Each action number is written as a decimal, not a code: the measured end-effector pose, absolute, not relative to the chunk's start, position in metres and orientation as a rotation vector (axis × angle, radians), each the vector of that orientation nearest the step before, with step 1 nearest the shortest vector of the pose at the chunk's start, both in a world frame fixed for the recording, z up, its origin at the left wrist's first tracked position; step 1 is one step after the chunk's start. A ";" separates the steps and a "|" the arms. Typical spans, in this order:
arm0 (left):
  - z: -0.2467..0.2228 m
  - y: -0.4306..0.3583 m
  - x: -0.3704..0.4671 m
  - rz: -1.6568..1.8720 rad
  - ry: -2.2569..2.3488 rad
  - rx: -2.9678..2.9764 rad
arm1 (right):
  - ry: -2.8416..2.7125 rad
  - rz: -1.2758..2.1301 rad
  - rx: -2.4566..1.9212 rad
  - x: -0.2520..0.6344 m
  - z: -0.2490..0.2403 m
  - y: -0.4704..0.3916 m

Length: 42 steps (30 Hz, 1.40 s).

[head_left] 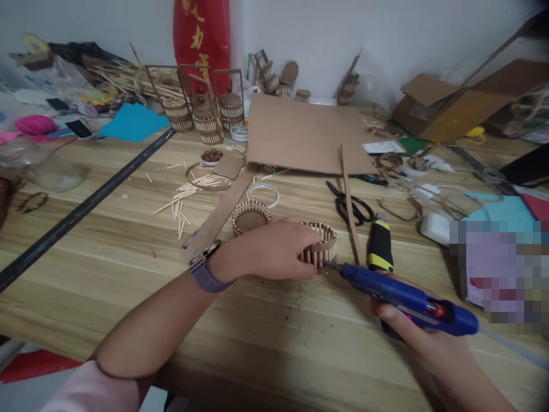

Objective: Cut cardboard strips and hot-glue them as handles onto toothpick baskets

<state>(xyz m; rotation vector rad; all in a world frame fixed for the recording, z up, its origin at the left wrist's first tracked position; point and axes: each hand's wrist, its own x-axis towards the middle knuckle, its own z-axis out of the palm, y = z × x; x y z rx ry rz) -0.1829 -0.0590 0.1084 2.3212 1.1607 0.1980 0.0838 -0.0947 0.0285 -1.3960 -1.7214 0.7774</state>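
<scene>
My left hand [274, 246], with a watch on its wrist, closes round the near left side of a small basket [328, 243] made of short wooden sticks. A brown strip [322, 246] runs along the basket's side by my fingertips. In my right hand [403, 320] is a blue hot glue gun [394, 292], its nozzle pointing left at the basket's lower wall; whether the tip touches I cannot tell. Just behind my left hand stands another small round stick basket [251, 218] with a brown base. Part of the held basket is hidden by my fingers.
Black scissors [349, 206], a long brown strip [349, 212] and a yellow-black utility knife [381, 245] lie right of the basket. Loose sticks [184, 200], a tape ring [263, 195] and a cardboard sheet [300, 137] lie beyond. Finished baskets [208, 123] stand behind. Another person's hand [8, 183] is at far left.
</scene>
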 end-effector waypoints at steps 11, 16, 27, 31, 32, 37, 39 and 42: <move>0.110 -0.059 -0.183 0.213 1.128 2.312 | -1.789 0.828 -1.355 0.082 0.034 -0.093; 0.110 -0.059 -0.183 0.212 1.127 2.318 | -1.804 0.800 -1.331 0.082 0.033 -0.093; 0.109 -0.059 -0.184 0.217 1.139 2.306 | -1.830 0.808 -1.338 0.081 0.038 -0.091; 0.109 -0.059 -0.185 0.229 1.122 2.305 | -1.838 0.799 -1.346 0.082 0.038 -0.091; 0.110 -0.059 -0.185 0.227 1.120 2.307 | -1.837 0.796 -1.349 0.082 0.038 -0.091; 0.111 -0.059 -0.184 0.191 1.150 2.319 | -1.845 0.806 -1.307 0.080 0.038 -0.091; 0.110 -0.059 -0.183 0.193 1.149 2.319 | -1.852 0.818 -1.289 0.080 0.037 -0.091; 0.108 -0.058 -0.183 0.211 1.133 2.332 | -1.870 0.797 -1.285 0.083 0.035 -0.089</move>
